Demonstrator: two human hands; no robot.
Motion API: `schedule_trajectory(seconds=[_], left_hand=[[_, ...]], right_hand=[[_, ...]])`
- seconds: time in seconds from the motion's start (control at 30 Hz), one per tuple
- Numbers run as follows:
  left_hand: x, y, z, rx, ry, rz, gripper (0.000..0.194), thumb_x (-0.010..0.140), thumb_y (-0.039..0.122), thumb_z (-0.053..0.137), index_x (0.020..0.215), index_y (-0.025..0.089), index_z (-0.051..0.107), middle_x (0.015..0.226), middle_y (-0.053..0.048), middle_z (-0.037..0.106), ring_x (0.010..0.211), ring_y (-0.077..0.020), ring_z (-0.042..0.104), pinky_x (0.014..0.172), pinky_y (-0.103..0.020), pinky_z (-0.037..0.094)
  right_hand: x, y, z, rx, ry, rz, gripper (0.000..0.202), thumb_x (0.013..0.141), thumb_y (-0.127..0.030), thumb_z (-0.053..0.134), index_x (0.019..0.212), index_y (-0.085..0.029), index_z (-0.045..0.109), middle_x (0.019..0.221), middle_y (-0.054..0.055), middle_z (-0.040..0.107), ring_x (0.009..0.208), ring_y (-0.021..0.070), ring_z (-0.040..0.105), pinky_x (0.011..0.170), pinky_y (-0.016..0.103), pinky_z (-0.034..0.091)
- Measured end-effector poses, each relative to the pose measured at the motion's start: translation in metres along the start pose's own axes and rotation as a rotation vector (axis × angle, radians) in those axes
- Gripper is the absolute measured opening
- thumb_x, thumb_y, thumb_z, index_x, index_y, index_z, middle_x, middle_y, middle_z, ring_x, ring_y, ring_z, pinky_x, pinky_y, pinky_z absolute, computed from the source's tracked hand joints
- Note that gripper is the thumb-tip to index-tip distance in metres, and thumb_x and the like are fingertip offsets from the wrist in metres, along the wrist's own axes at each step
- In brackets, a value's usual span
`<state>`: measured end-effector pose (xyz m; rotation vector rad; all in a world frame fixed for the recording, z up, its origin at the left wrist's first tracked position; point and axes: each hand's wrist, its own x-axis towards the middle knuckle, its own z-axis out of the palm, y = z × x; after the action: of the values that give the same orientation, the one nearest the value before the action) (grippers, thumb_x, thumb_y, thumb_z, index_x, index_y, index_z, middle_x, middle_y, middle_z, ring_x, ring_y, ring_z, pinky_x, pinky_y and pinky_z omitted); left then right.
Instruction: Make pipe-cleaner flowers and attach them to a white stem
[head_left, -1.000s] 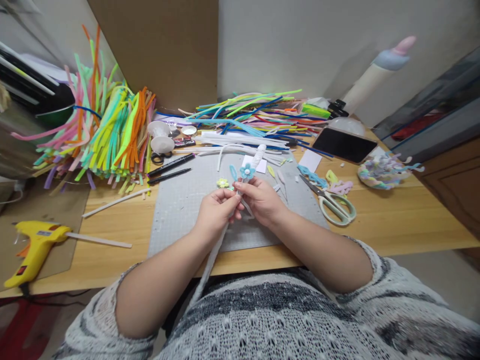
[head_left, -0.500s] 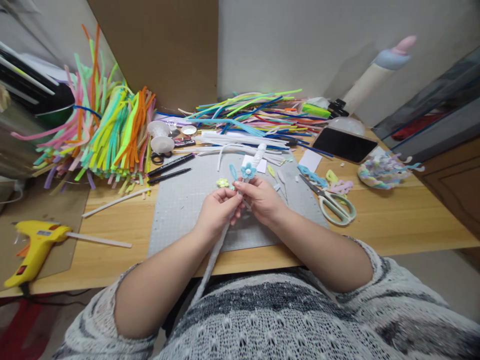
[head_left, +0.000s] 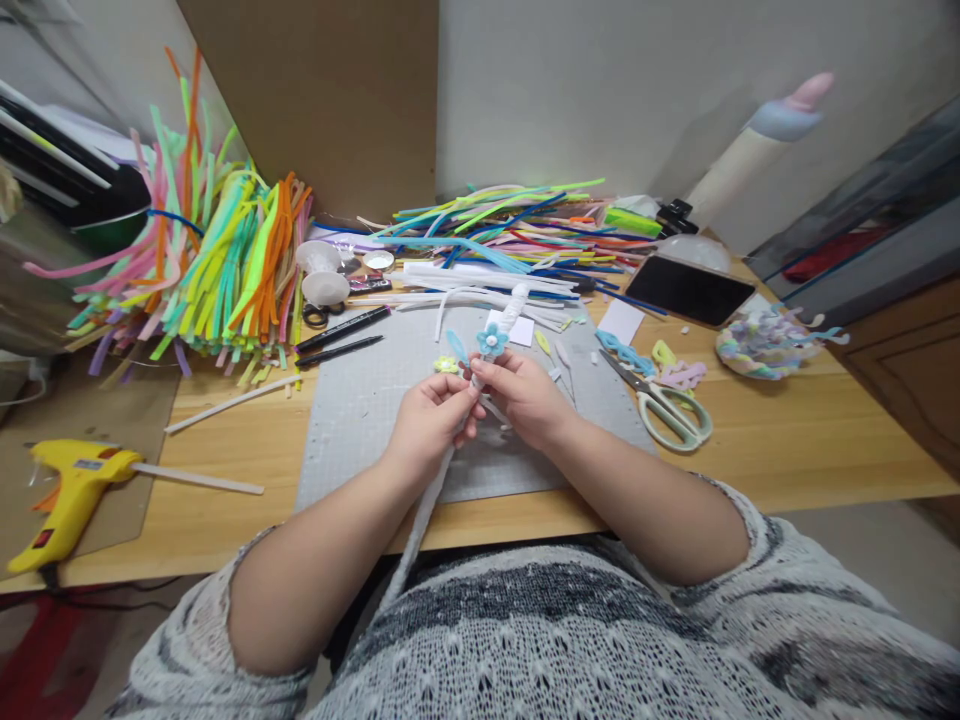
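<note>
Both hands are closed on a long white fuzzy band [head_left: 422, 520], which runs from above my fingers down to my lap. My left hand [head_left: 433, 415] pinches it from the left. Close against it, my right hand [head_left: 527, 398] grips with thumb and fingers just below a blue flower [head_left: 492, 340] with a pale round centre. The band's wrapped white upper end [head_left: 516, 305] sticks up beyond the flower. A blue leaf-shaped loop [head_left: 457, 346] stands left of the flower. Behind my left fingers lies a small yellow-green flower [head_left: 448, 365]. My fingers hide the gripped stretch.
A grey cutting mat [head_left: 360, 430] lies under my hands. Scissors [head_left: 671, 412] and a phone [head_left: 690, 290] are at right. A yellow glue gun [head_left: 79, 490] lies at left, below bundled pipe cleaners [head_left: 225, 270]. More loose pipe cleaners [head_left: 517, 230] are piled at the back.
The blue flower and the band's upper end have shifted slightly left, and the blue leaf-shaped loop has tilted further left. Both hands keep their hold in nearly the same place.
</note>
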<state>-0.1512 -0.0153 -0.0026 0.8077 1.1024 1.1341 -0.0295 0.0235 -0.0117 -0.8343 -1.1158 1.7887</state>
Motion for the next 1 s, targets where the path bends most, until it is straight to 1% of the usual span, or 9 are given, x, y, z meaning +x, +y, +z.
schedule_trajectory(seconds=[0.1,0.17,0.3,0.43,0.5,0.6,0.7,0.83,1.0], left_hand=[[-0.001,0.006,-0.003,-0.007,0.048,0.028,0.024,0.064,0.032,0.071,0.067,0.015,0.054,0.054,0.002,0.06,0.037,-0.006,0.047,0.033,-0.016,0.03],[-0.001,0.01,-0.006,-0.019,0.075,0.056,0.024,0.063,0.031,0.072,0.068,0.015,0.054,0.054,0.002,0.06,0.038,-0.0062,0.047,0.033,-0.016,0.03],[-0.001,0.012,-0.009,-0.033,0.085,0.096,0.023,0.064,0.029,0.072,0.069,0.015,0.054,0.054,0.002,0.06,0.039,-0.0064,0.048,0.034,-0.017,0.032],[-0.001,0.011,-0.007,-0.016,0.069,0.085,0.023,0.064,0.029,0.071,0.069,0.015,0.055,0.053,0.002,0.06,0.038,-0.0065,0.048,0.033,-0.017,0.031],[-0.001,0.01,-0.006,-0.011,0.036,0.065,0.023,0.065,0.03,0.072,0.07,0.015,0.055,0.055,0.001,0.062,0.039,-0.0067,0.049,0.033,-0.017,0.031],[-0.002,0.007,-0.003,0.01,-0.025,0.021,0.023,0.065,0.031,0.071,0.07,0.014,0.056,0.057,0.0,0.062,0.039,-0.0069,0.05,0.033,-0.017,0.032],[-0.001,0.004,-0.002,0.024,-0.066,-0.012,0.023,0.065,0.03,0.071,0.069,0.014,0.055,0.056,0.001,0.061,0.038,-0.0067,0.05,0.033,-0.017,0.032],[-0.002,0.001,0.0,0.032,-0.071,-0.025,0.023,0.065,0.031,0.07,0.067,0.015,0.053,0.055,0.002,0.061,0.038,-0.0064,0.049,0.032,-0.016,0.031],[-0.002,0.002,-0.001,0.047,-0.062,-0.03,0.024,0.065,0.032,0.07,0.065,0.015,0.052,0.055,0.002,0.06,0.037,-0.006,0.049,0.032,-0.016,0.03]], right_hand=[[-0.004,-0.007,-0.005,-0.184,0.023,-0.038,0.026,0.075,-0.04,0.065,0.085,-0.017,0.06,0.073,-0.002,0.06,0.058,0.007,0.053,0.051,0.019,0.044],[-0.008,-0.012,-0.007,-0.308,-0.016,-0.007,0.026,0.074,-0.04,0.066,0.084,-0.017,0.059,0.074,-0.002,0.06,0.058,0.0073,0.052,0.049,0.019,0.041],[-0.012,-0.015,-0.006,-0.409,-0.081,-0.022,0.023,0.074,-0.037,0.067,0.082,-0.017,0.059,0.075,0.0,0.062,0.064,0.0095,0.055,0.059,0.023,0.044],[-0.01,-0.013,-0.004,-0.321,-0.001,-0.094,0.021,0.072,-0.035,0.068,0.079,-0.017,0.06,0.072,-0.002,0.06,0.064,0.0089,0.053,0.06,0.023,0.043],[-0.008,-0.012,-0.004,-0.243,0.019,-0.093,0.019,0.073,-0.033,0.068,0.076,-0.016,0.061,0.069,-0.003,0.059,0.063,0.0082,0.053,0.061,0.022,0.043],[-0.007,-0.01,-0.004,-0.095,-0.018,0.015,0.02,0.074,-0.035,0.066,0.078,-0.015,0.063,0.066,-0.002,0.06,0.059,0.0082,0.054,0.059,0.023,0.045],[-0.007,-0.009,-0.003,0.043,-0.037,0.075,0.02,0.071,-0.033,0.069,0.079,-0.016,0.062,0.066,-0.002,0.062,0.051,0.0093,0.055,0.053,0.025,0.047],[-0.007,-0.008,-0.002,0.048,-0.052,0.053,0.017,0.072,-0.03,0.069,0.074,-0.016,0.06,0.057,-0.003,0.059,0.045,0.0107,0.054,0.048,0.026,0.048],[-0.006,-0.008,-0.005,-0.011,-0.036,0.044,0.018,0.071,-0.031,0.07,0.075,-0.016,0.061,0.06,-0.003,0.06,0.051,0.0095,0.055,0.051,0.024,0.045]])
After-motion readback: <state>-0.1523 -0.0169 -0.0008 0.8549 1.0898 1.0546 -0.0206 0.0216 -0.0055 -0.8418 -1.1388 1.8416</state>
